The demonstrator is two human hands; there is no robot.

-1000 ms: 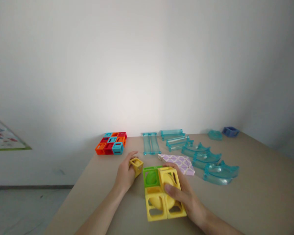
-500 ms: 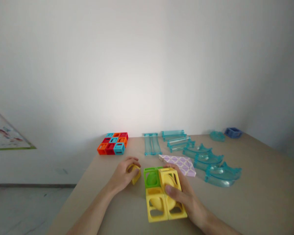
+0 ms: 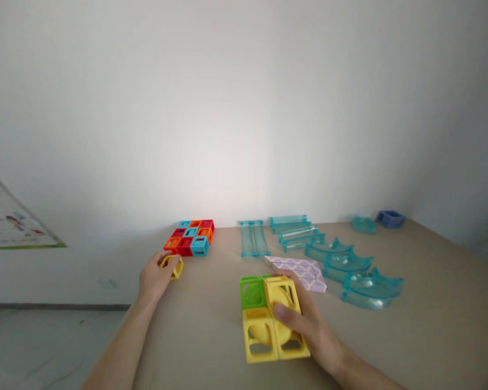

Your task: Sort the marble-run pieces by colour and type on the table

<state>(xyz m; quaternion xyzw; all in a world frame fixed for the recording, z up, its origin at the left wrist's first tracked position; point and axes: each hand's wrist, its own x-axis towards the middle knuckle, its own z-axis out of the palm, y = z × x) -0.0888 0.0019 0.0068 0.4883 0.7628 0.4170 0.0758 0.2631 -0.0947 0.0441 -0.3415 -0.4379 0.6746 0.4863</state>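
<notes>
My left hand (image 3: pixel 154 274) is closed on a single yellow cube block (image 3: pixel 178 268) with open, windowed sides. It is just in front of a flat group of red, orange and light blue cube blocks (image 3: pixel 190 238) at the table's left side. In my right hand (image 3: pixel 305 311) is a joined cluster of yellow and green cube blocks (image 3: pixel 261 336), with the thumb pressed on a yellow face. The green part (image 3: pixel 252 293) is at the cluster's far left corner. My right fingers are partly hidden behind the cluster.
Lilac patterned triangular pieces (image 3: pixel 309 273) lie just beyond my right hand. Clear teal straight tracks (image 3: pixel 254 238) and curved tracks (image 3: pixel 372 287) spread over the middle and right. A dark blue block (image 3: pixel 390 219) lies at the back right. The table (image 3: pixel 203 346) meets a white wall.
My left hand has moved left with the yellow cube, from beside the cluster to near the red, orange and blue blocks. My right hand keeps its hold on the cluster, nearly still.
</notes>
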